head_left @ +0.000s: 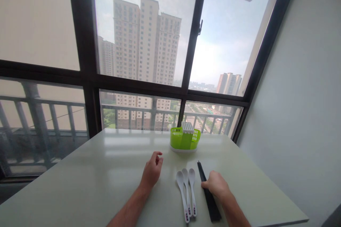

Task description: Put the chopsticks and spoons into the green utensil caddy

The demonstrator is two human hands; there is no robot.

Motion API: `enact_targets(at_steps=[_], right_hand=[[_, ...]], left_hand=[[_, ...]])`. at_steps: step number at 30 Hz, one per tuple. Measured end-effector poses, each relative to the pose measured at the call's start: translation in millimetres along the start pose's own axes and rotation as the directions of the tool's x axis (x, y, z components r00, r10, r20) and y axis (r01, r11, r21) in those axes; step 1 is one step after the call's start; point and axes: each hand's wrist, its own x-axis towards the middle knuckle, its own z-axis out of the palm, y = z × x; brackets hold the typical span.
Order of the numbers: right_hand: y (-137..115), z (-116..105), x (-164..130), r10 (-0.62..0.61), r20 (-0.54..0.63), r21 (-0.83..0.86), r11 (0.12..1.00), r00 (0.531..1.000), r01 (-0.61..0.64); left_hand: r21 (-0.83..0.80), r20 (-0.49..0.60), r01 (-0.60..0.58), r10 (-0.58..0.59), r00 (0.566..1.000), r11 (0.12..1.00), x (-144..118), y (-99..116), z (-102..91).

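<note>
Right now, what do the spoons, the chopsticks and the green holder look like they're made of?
Spoons: glossy white, ceramic or melamine, cannot tell which. Chopsticks: matte black, likely plastic or lacquered wood. Green holder: bright slotted moulded plastic, by its look.

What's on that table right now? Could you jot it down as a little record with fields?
left hand: loosely curled, resting on the table, holding nothing
right hand: fingers on the black chopsticks
spoons: three white ones, side by side between the hands
caddy: green, with a white insert, at the table's far edge by the window
</note>
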Motion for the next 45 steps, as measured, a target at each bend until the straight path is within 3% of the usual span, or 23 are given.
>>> enact_targets(at_steps=[14,24,28,31,34,38,41,45], right_hand=[[19.4,18.7,16.0,-0.051,0.038,0.052,0.997,0.998,0.049],[16.9,17.9,12.6,-0.105,0.022,0.058,0.993,0.994,0.104],[20.7,8.3,13.6,-0.13,-0.002,0.058,0.99,0.991,0.13],[19.1,-14.6,13.2,-0.182,-0.076,0.121,0.974,0.98,0.19],[4.8,-43.9,7.5,-0.261,-0.143,0.299,0.908,0.955,0.293],[-36.8,-65.8,-2.4,-0.387,-0.226,0.464,0.764,0.894,0.448],[-75.1,-60.9,-2.9,-0.46,-0.29,0.543,0.642,0.839,0.541],[-119.1,-37.6,5.2,-0.545,-0.373,0.558,0.515,0.751,0.651]], left_hand=[[0.013,0.019,0.009,-0.009,1.0,1.0,0.2,2.8,-0.5],[-0.002,0.022,0.006,-0.006,1.0,1.0,-0.9,6.3,-0.9],[-0.006,0.022,0.006,-0.006,1.0,1.0,-0.9,7.0,-1.0],[-0.01,0.022,0.012,-0.012,1.0,1.0,-1.0,9.1,-1.1],[-0.043,0.047,0.009,-0.007,0.999,0.999,-1.7,13.0,-1.4],[-0.113,0.139,-0.042,0.058,0.989,0.993,-4.6,21.2,-4.0],[-0.167,0.197,-0.087,0.12,0.973,0.982,-7.4,28.1,-7.7],[-0.222,0.244,-0.118,0.173,0.954,0.968,-7.7,31.7,-10.3]])
